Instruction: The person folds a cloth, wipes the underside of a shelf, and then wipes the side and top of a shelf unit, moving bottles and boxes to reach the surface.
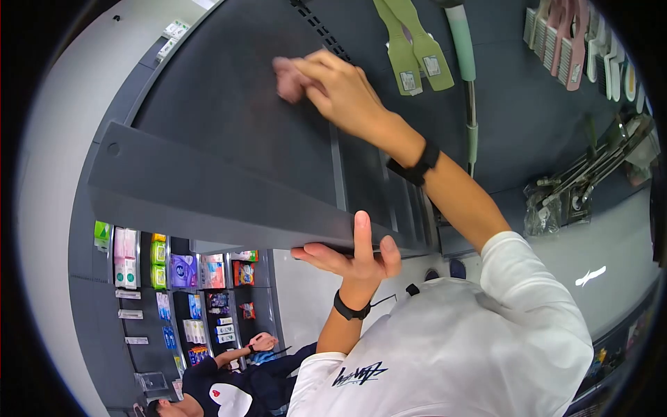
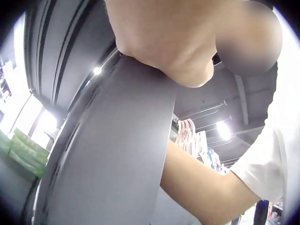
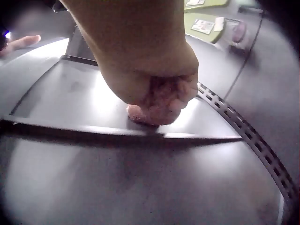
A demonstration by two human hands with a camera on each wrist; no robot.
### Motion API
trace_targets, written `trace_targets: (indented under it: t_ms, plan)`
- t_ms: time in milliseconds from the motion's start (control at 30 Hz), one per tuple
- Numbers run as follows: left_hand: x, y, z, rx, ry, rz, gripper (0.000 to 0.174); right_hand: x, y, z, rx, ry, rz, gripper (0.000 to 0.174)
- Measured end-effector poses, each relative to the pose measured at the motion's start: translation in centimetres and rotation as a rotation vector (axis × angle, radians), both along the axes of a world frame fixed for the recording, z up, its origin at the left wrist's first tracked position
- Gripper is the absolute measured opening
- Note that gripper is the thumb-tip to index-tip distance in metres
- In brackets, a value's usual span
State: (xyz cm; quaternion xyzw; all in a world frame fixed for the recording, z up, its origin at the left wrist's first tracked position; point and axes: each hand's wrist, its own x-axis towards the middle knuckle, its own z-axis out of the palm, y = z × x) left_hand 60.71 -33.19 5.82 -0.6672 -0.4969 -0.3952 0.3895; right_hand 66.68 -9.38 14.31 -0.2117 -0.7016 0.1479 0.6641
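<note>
Your right hand (image 1: 340, 87) is balled tight around a pink cloth (image 1: 288, 80) and presses it flat on the top face of the dark grey shelf (image 1: 229, 139), towards the shelf's back edge. From the right wrist, only a rim of cloth shows under the knuckles, touching the shelf.

Your left hand (image 1: 351, 257) is at the shelf's front lip. The thumb lies up across the lip's face and the fingers reach out nearly straight beneath it, so the lip sits pinched between them. From the left wrist the fingers are hidden behind the palm, so how firm that hold is remains hard to judge.

Behind the shelf, a slotted upright strip (image 1: 319, 28) runs along the back panel. Past the shelf's far end hang two green paddles (image 1: 413, 48) with labels. Beyond the shelf's front lip, well apart from it, stand racks of packaged goods (image 1: 180, 271) and another person in a dark top (image 1: 229, 379).
</note>
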Motion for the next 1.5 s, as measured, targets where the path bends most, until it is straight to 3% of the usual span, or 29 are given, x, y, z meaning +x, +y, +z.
trace_targets:
  t_ms: [133,333,400,467,533,600,667,700,767,933,1033,1133,1233,1300,1367,1467,1500]
  plan:
    - [0.1,0.4,0.5,0.038,0.067,0.032,0.060,3.2,-3.8,-6.2,-0.109,-0.193,0.001,0.053]
    - [0.4,-0.1,0.7,0.037,0.065,0.039,0.059,6.8,-9.8,-4.3,-0.036,-0.408,0.132,0.055]
    - [0.3,0.0,0.7,0.039,0.071,0.039,0.059,6.8,-10.8,-3.8,0.006,-0.475,0.074,0.054]
    - [0.1,-0.1,0.1,0.020,0.028,0.028,0.054,5.7,-11.1,-3.7,0.097,-0.466,-0.137,0.037]
    - [0.1,0.2,-0.1,0.039,0.036,0.028,0.053,4.3,-10.3,-3.0,0.146,-0.499,-0.209,0.035]
    - [0.0,0.0,-0.1,0.049,0.047,0.032,0.052,2.1,-7.3,-3.1,0.185,-0.669,-0.476,0.038]
    - [0.0,0.3,0.2,0.057,0.089,0.018,0.054,0.1,-2.7,-3.6,0.357,-0.772,-0.676,0.027]
    - [0.0,0.6,0.2,0.072,0.094,0.009,0.055,-0.5,-1.5,-2.8,0.372,-0.772,-0.677,0.027]
    - [0.0,0.9,0.3,0.087,0.108,-0.014,0.055,-1.6,0.1,-1.7,0.363,-1.025,-0.688,0.018]
    - [-0.2,1.0,0.1,0.098,0.107,-0.035,0.054,-1.8,2.8,-1.5,0.299,-0.898,-0.613,0.018]
    - [-0.3,1.1,0.0,0.118,0.111,-0.047,0.054,-0.7,2.4,-2.5,0.069,-0.431,-0.198,0.038]
    - [-0.4,1.1,0.0,0.114,0.121,-0.059,0.054,-0.2,1.5,-3.3,0.142,-0.268,-0.067,0.037]
    - [-0.1,0.5,0.6,0.119,0.114,-0.030,0.053,-0.3,1.6,-3.4,0.154,-0.399,-0.123,0.062]
    - [-0.2,0.5,0.2,0.118,0.102,-0.004,0.052,-1.9,4.6,-3.5,0.204,-0.567,-0.227,0.061]
    - [-0.3,0.1,0.8,0.116,0.082,-0.014,0.051,-2.5,3.1,-0.4,0.000,-0.783,-0.231,0.055]
    - [-0.5,-0.4,1.4,0.121,0.078,-0.018,0.048,-6.8,4.7,-2.3,0.087,-0.815,-0.556,0.078]
    - [-0.7,-0.6,1.4,0.125,0.086,-0.020,0.048,-7.5,5.5,-2.9,0.047,-0.801,-0.511,0.083]
